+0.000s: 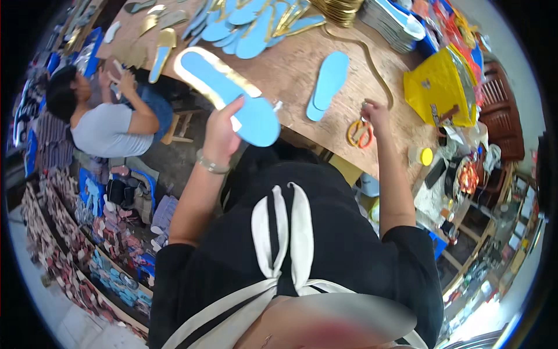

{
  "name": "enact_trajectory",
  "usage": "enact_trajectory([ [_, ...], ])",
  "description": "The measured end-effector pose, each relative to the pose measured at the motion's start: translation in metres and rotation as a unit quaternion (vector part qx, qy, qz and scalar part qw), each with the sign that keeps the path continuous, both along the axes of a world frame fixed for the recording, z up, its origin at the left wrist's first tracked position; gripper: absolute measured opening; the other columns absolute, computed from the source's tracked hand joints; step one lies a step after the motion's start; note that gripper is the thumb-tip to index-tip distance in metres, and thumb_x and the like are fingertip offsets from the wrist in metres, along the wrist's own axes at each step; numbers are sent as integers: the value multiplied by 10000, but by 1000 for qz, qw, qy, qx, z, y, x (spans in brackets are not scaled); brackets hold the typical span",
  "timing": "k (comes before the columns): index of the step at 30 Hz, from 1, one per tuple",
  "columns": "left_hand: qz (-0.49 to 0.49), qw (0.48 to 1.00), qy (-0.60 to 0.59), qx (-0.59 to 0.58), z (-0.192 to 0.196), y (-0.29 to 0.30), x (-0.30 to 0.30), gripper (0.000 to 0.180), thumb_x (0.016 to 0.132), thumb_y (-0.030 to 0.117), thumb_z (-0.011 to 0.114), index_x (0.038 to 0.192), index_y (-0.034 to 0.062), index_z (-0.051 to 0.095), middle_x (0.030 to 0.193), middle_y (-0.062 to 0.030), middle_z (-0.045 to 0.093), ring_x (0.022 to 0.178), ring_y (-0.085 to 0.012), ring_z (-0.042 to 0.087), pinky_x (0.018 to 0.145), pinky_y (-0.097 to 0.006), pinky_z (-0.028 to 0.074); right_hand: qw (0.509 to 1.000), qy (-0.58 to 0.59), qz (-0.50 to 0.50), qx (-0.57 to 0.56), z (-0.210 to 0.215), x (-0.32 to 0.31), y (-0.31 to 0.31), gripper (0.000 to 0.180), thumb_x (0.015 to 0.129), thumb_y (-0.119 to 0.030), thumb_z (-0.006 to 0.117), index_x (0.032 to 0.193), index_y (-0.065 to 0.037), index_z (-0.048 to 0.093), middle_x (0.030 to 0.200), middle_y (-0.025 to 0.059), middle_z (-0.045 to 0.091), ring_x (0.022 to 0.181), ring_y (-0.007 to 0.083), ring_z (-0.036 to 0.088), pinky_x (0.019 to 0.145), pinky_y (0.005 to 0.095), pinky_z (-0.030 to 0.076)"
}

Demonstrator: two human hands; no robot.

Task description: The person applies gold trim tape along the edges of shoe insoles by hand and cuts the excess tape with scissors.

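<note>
My left hand point(223, 135) is closed on a sandal sole point(256, 119), light blue with a shiny gold band along part of its rim, held tilted above the table's front edge. Over the right part of the table, my right hand point(378, 115) has its fingers curled at the blade end of a pair of scissors point(360, 135); the orange handles show below, the blades are hidden. A long narrow gold strip point(372, 61) runs from a coil point(337, 10) down beside this hand. Between my hands, two plain blue soles point(330, 81) overlap on the wood.
At the far side of the wooden table point(290, 78) lie a heap of blue and gold soles point(250, 26) and a grey stack point(389, 29). A yellow bag point(439, 87) and a yellow-lidded jar point(423, 156) stand right. A person point(113, 119) sits working at left, near shelves.
</note>
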State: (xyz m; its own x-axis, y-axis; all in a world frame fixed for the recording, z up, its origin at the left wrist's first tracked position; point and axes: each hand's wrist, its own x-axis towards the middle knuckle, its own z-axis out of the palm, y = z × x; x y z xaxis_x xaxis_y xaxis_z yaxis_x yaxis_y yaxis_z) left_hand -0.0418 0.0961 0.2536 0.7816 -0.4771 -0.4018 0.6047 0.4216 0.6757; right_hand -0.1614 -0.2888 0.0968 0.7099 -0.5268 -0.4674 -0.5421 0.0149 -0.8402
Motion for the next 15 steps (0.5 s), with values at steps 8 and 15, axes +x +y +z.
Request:
enact_trajectory([
  [8, 79, 994, 24, 70, -22, 36, -20, 433, 914, 81, 427, 1320, -28, 320, 1233, -253, 483, 1146, -365, 493, 977, -431, 393, 915, 235, 33, -327, -74, -70, 22, 578, 741, -324, 669, 1231, -92, 470, 1055, 206, 613, 983, 339, 596, 827, 412, 477],
  [15, 60, 994, 24, 90, -14, 25, -31, 432, 922, 96, 432, 1320, -30, 320, 1239, -235, 485, 1150, -357, 490, 978, -429, 394, 921, 151, -30, -358, -88, -68, 19, 413, 794, -213, 564, 1187, -99, 512, 1053, 189, 594, 954, 345, 585, 823, 428, 467],
])
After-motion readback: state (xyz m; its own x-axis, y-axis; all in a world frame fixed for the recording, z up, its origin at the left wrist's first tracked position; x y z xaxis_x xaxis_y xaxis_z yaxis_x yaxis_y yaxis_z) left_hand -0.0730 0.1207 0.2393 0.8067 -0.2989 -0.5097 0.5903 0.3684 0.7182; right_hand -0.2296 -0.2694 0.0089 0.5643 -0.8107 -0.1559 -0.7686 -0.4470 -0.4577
